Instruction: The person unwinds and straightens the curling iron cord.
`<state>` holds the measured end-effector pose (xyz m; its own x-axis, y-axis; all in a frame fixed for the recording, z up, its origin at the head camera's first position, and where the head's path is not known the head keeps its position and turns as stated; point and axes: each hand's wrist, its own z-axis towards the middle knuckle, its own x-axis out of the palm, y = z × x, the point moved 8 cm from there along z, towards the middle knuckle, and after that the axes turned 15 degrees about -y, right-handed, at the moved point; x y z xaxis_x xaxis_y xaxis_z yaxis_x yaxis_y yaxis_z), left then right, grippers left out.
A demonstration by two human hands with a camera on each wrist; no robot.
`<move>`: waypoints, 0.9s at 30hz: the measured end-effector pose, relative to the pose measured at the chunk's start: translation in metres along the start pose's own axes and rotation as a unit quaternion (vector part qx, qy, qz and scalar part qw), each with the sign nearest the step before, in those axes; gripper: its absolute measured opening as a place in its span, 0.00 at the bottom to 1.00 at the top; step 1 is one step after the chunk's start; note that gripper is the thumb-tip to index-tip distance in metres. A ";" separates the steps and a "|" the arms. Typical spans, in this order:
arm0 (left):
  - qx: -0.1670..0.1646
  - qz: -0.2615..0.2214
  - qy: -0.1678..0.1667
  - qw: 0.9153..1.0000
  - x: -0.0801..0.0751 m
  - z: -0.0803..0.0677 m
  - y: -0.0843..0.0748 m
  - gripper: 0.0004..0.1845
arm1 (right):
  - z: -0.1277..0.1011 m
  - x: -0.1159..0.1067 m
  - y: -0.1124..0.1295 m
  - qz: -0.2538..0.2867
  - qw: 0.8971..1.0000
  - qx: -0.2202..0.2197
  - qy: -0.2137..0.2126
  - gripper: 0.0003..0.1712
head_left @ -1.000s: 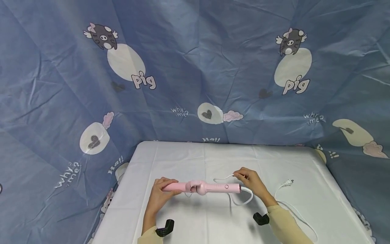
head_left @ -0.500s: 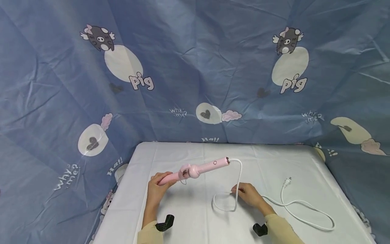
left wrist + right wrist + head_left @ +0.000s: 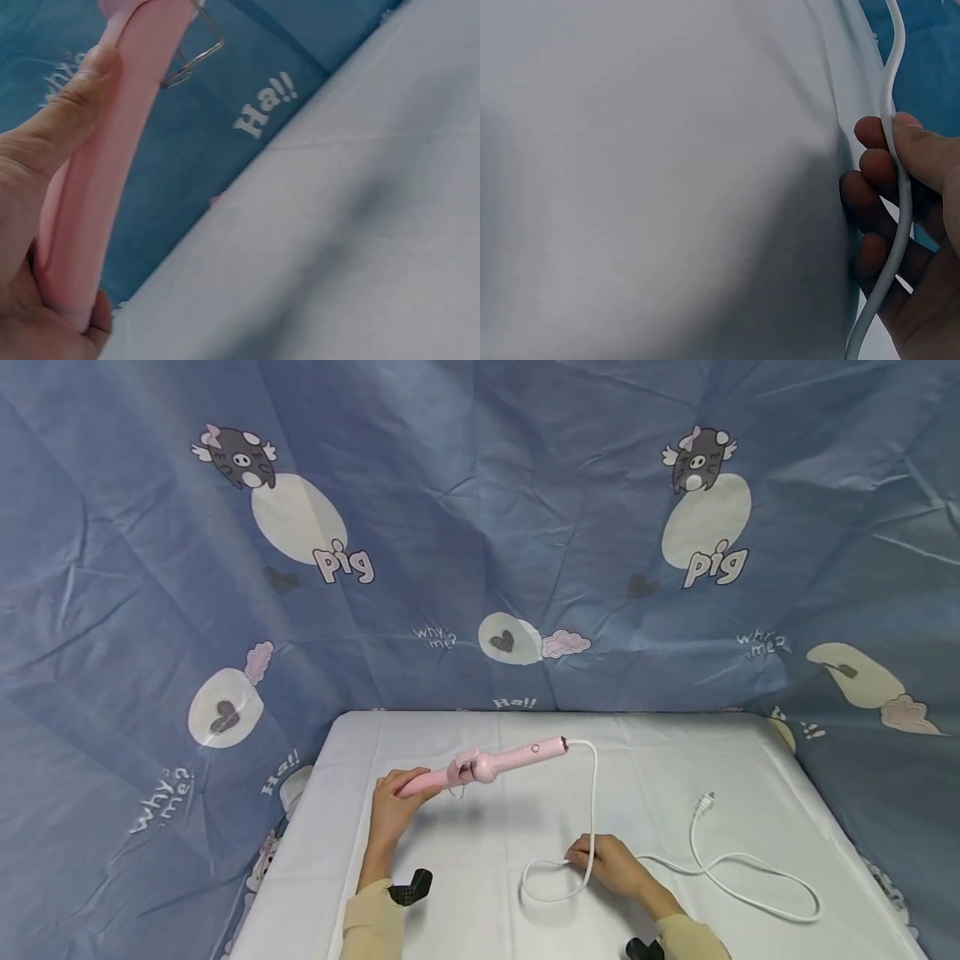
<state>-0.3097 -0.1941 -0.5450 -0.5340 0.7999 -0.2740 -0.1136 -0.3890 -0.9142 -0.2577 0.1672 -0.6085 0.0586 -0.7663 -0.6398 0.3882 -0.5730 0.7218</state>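
Observation:
A pink curling iron (image 3: 517, 757) is held above the table, its handle end tilted up and to the right in the head view. My left hand (image 3: 393, 802) grips it by the barrel end; in the left wrist view the thumb lies along the pink barrel (image 3: 97, 172), and a wire stand (image 3: 199, 60) juts from its side. From the handle a white cord (image 3: 595, 793) drops, loops near the table and runs to my right hand (image 3: 611, 864). In the right wrist view that hand pinches the cord (image 3: 904, 217) between thumb and forefinger, with the other fingers curled behind it.
The table has a white cloth (image 3: 420, 893) over it. On the right side the rest of the cord lies in a crossed loop, ending in a white two-pin plug (image 3: 705, 804). A blue printed curtain (image 3: 420, 527) hangs behind the table and along both sides.
The curling iron has gone from level to tilted, its handle end raised and moved farther back. My right hand has come nearer the front edge with the cord, and the cord hangs in a longer drop.

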 end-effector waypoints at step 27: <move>0.034 0.063 0.035 0.997 0.055 0.002 0.033 0.22 | -0.029 -0.001 0.005 0.003 0.991 0.046 -0.129 0.02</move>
<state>-0.3441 -0.1638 -0.5892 -0.4886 0.7713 -0.4079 -0.1062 -0.5167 -0.8496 -0.2291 0.1730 -0.6119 -0.1816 -0.8116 -0.5552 0.3027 -0.5833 0.7537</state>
